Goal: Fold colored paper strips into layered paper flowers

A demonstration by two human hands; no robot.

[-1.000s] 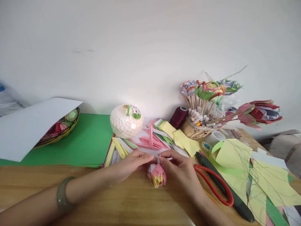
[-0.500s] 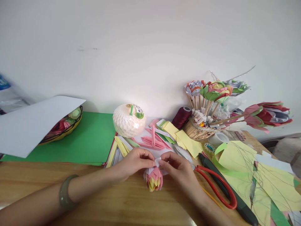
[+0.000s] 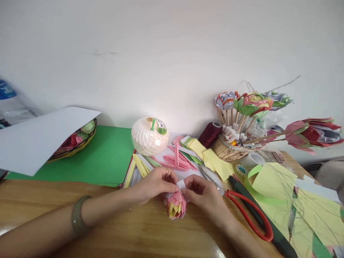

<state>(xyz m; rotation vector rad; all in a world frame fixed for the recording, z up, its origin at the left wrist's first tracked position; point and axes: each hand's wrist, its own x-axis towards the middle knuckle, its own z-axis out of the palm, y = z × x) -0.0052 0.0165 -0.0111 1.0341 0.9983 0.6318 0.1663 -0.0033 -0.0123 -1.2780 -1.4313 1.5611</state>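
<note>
A small paper flower, with pink outer petals and yellow ones inside, hangs petals-down just above the wooden table. At its upper end sits a folded piece of white paper. My left hand is closed, thumb and fingers pinching where the white paper meets the flower. My right hand is closed too, its thumb and fingertips on the right side of the white paper. The fingers partly hide the flower's top.
Red-handled scissors and a dark green tool lie at right, beside yellow paper strewn with thin wires. Behind stand a foam-wrapped fruit, a thread spool and a basket of paper flowers. Folded pink strips lie ahead.
The whole view has shifted slightly, so background things sit a little further right. Both hands stay at the flower's top; the white paper now shows more upright between them.
</note>
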